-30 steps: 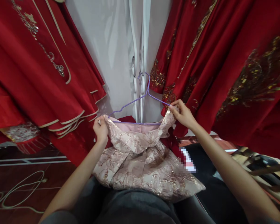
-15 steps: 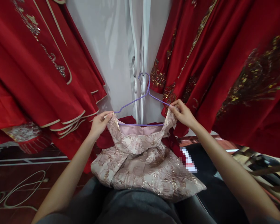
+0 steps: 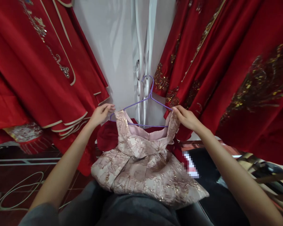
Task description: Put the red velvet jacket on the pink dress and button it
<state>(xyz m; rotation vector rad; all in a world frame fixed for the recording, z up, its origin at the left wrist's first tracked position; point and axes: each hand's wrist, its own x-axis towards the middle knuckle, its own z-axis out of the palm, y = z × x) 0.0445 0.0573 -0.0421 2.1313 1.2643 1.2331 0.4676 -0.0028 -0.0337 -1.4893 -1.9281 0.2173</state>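
A pink-and-gold brocade dress [image 3: 151, 172] lies across my lap, its pale pink lining showing at the neckline. A purple hanger [image 3: 138, 103] runs through its shoulder straps, with the hook pointing away from me. My right hand [image 3: 185, 117] pinches the right strap where it meets the hanger's arm. My left hand [image 3: 101, 114] is beside the hanger's left end, fingers stretched out and off the fabric. The left strap rests further in along the hanger, leaving that end bare.
Red embroidered gowns hang on the left [image 3: 49, 62] and on the right [image 3: 202, 62]. Between them stands a white cabinet [image 3: 108, 47]. Dark red cloth [image 3: 106, 136] sits behind the dress. A white cable [image 3: 21, 188] coils on the tiled floor, and a black surface [image 3: 207, 169] is at the right.
My left hand has let go of the left strap and moved slightly up. That strap has slid inward along the hanger, baring its left end. My right hand keeps its pinch.
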